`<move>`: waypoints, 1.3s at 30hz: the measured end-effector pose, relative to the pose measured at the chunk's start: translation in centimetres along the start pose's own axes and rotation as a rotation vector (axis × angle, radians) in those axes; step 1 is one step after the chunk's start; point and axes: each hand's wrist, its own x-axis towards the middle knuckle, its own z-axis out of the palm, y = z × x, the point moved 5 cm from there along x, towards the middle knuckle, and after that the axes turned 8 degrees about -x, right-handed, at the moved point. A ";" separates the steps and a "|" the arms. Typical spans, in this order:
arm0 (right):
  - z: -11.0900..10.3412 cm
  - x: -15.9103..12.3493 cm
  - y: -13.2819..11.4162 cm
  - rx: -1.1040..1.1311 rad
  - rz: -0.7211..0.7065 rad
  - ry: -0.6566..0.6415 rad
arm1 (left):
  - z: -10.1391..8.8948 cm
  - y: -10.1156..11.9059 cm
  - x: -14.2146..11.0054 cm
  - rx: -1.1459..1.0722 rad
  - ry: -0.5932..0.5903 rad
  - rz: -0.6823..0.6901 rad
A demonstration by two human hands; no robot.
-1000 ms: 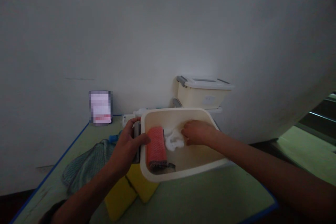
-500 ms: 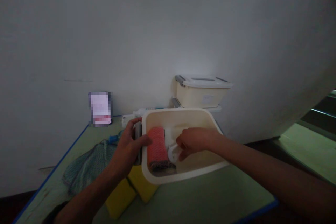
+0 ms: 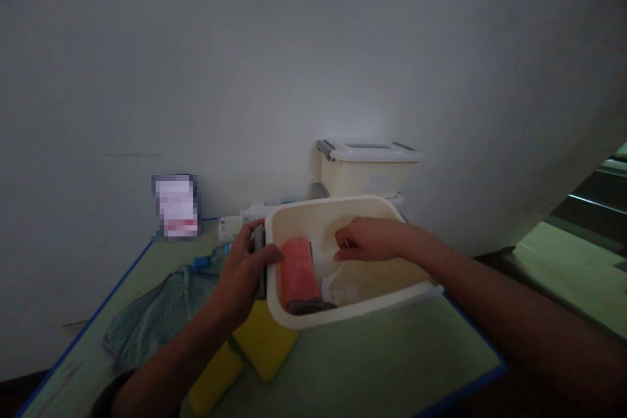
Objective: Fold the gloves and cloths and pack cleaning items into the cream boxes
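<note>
My left hand (image 3: 247, 264) grips the left side of a cream plastic storage box (image 3: 337, 321), thumb over the rim beside its grey side latch (image 3: 260, 261). The box is lidless and held up over the table. Inside at the left lies a folded pink cloth (image 3: 300, 271) with a dark underside. Beside it on the box floor is a small white plastic item (image 3: 340, 290) whose kind I cannot make out. My right hand (image 3: 369, 240) hovers inside the box above this item, fingers bent, with a gap between thumb and forefinger.
Yellow sponges (image 3: 267, 343), a blue-green mesh bag (image 3: 157, 320), a blue-capped bottle (image 3: 203, 263) and white bottles (image 3: 230, 227) lie on the green table (image 3: 392, 372). Behind stands a lidded storage box (image 3: 369, 173) on another. A blurred-out screen (image 3: 177, 206) leans near the wall.
My right hand has risen away from the white plastic item, which now lies lower in the box. My left hand keeps its grip. The whole view has shifted slightly.
</note>
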 end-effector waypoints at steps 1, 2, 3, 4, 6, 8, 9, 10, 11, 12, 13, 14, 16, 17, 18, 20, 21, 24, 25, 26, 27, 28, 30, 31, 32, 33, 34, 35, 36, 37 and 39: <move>-0.5 -0.4 0.5 0.003 0.015 0.022 | 0.4 -0.1 0.2 -0.023 0.004 -0.008; -0.9 -0.9 1.1 0.006 0.035 0.045 | 1.0 -0.3 0.4 -0.047 0.005 -0.016; -1.3 -1.4 1.6 0.007 0.060 0.066 | 1.8 -0.5 0.5 -0.071 0.004 -0.027; -1.7 -1.8 2.1 0.007 0.089 0.083 | 2.6 -0.8 0.7 -0.093 0.001 -0.041; -2.1 -2.6 2.7 0.010 0.151 0.105 | 4.3 -1.6 1.1 -0.128 -0.011 -0.077; -2.1 -3.1 3.1 0.032 0.202 0.124 | 5.9 -2.6 1.6 -0.151 -0.036 -0.114; -1.9 -3.3 3.1 0.050 0.223 0.140 | 6.6 -3.2 1.9 -0.158 -0.051 -0.121; -1.8 -3.4 3.2 0.070 0.241 0.159 | 7.1 -3.7 2.2 -0.164 -0.064 -0.114; -1.6 -3.5 3.2 0.088 0.256 0.182 | 7.6 -4.1 2.5 -0.165 -0.077 -0.098; -1.4 -3.6 3.2 0.105 0.269 0.209 | 7.9 -4.5 2.7 -0.160 -0.097 -0.078; -1.2 -3.6 3.2 0.122 0.281 0.239 | 8.2 -4.8 2.9 -0.159 -0.116 -0.067; -1.0 -3.7 3.1 0.140 0.290 0.269 | 8.4 -5.1 3.0 -0.156 -0.149 -0.072; -0.7 -3.7 2.8 0.177 0.302 0.333 | 8.6 -5.6 3.1 -0.154 -0.211 -0.114; -0.6 -3.6 2.6 0.198 0.305 0.369 | 8.4 -5.8 3.0 -0.150 -0.234 -0.140; -0.6 -3.5 2.4 0.217 0.307 0.407 | 8.2 -5.8 3.0 -0.138 -0.254 -0.163; -0.7 -3.3 1.6 0.241 0.317 0.489 | 7.3 -5.8 3.2 -0.062 -0.316 -0.187; -0.8 -3.3 1.2 0.245 0.330 0.529 | 6.7 -5.6 3.4 0.005 -0.359 -0.187; -1.5 -2.9 -0.4 0.243 0.358 0.615 | 3.9 -4.2 4.3 0.322 -0.469 -0.085; -1.8 -2.8 -1.0 0.249 0.353 0.632 | 2.7 -3.4 4.6 0.463 -0.490 -0.011; -2.1 -2.6 -1.6 0.257 0.340 0.641 | 1.5 -2.4 4.8 0.602 -0.511 0.059; -2.4 -2.3 -2.2 0.265 0.325 0.642 | 0.4 -1.3 4.9 0.731 -0.519 0.117; -2.6 -2.0 -2.7 0.266 0.312 0.635 | -0.8 -0.1 4.9 0.834 -0.523 0.160; -3.0 -1.2 -3.6 0.245 0.298 0.601 | -3.0 2.1 4.8 0.984 -0.489 0.186; -3.2 -0.6 -4.0 0.224 0.298 0.579 | -4.0 3.1 4.8 1.035 -0.452 0.173; -3.3 0.0 -4.4 0.199 0.304 0.558 | -4.8 3.8 4.9 1.087 -0.436 0.154; -3.4 0.7 -4.9 0.172 0.314 0.544 | -5.5 4.3 5.1 1.119 -0.404 0.151; -3.6 1.4 -5.5 0.149 0.322 0.540 | -6.2 4.6 5.5 1.148 -0.374 0.153; -3.7 2.2 -6.1 0.134 0.325 0.543 | -6.7 4.7 6.1 1.180 -0.343 0.173; -3.9 3.1 -6.8 0.129 0.319 0.549 | -7.2 4.6 6.8 1.214 -0.311 0.207; -4.0 4.0 -7.4 0.136 0.306 0.555 | -7.7 4.4 7.6 1.263 -0.269 0.264; -4.0 6.2 -8.3 0.173 0.282 0.523 | -8.4 3.6 9.1 1.354 -0.225 0.398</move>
